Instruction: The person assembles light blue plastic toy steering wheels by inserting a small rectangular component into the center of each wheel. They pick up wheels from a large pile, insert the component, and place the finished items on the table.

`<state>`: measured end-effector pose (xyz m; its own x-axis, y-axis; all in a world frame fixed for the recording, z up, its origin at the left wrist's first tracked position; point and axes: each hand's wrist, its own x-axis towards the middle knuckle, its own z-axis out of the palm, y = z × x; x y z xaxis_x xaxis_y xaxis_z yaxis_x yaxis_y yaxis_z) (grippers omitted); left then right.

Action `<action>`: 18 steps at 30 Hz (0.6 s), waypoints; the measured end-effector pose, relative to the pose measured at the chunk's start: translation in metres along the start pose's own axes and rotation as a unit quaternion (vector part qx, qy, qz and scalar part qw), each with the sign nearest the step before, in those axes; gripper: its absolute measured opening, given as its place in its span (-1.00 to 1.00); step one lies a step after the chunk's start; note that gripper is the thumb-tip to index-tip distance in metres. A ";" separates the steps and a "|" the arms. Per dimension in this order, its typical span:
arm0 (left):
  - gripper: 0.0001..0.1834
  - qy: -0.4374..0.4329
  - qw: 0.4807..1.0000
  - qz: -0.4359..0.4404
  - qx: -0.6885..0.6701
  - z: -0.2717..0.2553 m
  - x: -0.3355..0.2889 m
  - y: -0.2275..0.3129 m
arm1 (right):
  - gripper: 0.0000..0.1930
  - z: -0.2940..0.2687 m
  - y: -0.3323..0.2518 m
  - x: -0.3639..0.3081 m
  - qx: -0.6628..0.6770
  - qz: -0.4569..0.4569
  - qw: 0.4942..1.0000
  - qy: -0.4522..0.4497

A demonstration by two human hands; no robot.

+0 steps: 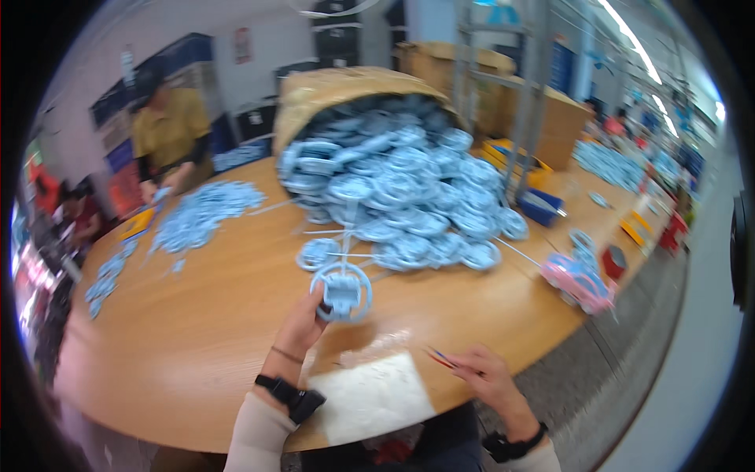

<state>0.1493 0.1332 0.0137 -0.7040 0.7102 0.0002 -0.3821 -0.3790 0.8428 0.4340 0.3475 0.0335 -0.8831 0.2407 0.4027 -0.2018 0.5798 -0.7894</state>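
My left hand [305, 321] grips a light blue plastic toy steering wheel [343, 294] by its left side, raised above the table. The wheel has a round rim and a boxy centre. My right hand [486, 376] is closed around a thin, pointed tool [441, 359] with red and dark blue parts, its tip toward the left. Blur hides whether the tool is tweezers or something else. Below and between both hands, a white sheet [371, 400] lies at the table's near edge. Just beyond the held wheel spreads a heap of similar blue wheels [417, 197].
The heap spills from a large brown sack [346, 85] on the wooden table [197, 338]. At right are a blue bin [541, 208], a pink toy car [578, 285] and a metal post [528, 118]. Another person [169, 130] works at far left beside blue parts [204, 212].
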 end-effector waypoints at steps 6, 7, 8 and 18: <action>-0.46 0.192 0.962 0.067 0.184 -0.103 0.048 0.073 | -0.71 0.011 0.019 -0.004 0.003 0.093 0.994 -0.061; -0.41 0.227 0.883 -0.018 0.411 -0.070 0.051 0.082 | -0.72 0.011 0.027 -0.007 -0.001 0.102 0.993 -0.053; -0.39 0.211 0.831 0.093 0.506 -0.149 0.074 0.063 | -0.73 0.023 0.027 -0.003 0.017 0.088 0.993 -0.070; -0.33 0.144 0.671 -0.014 0.728 -0.051 0.118 0.046 | -0.73 0.015 0.018 -0.013 0.081 0.164 0.983 -0.026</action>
<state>0.0179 0.1694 0.0254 -0.8752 0.4814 0.0469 0.4439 0.7608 0.4735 0.4360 0.3434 0.0070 -0.9314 0.3519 0.0932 0.0365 0.3452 -0.9378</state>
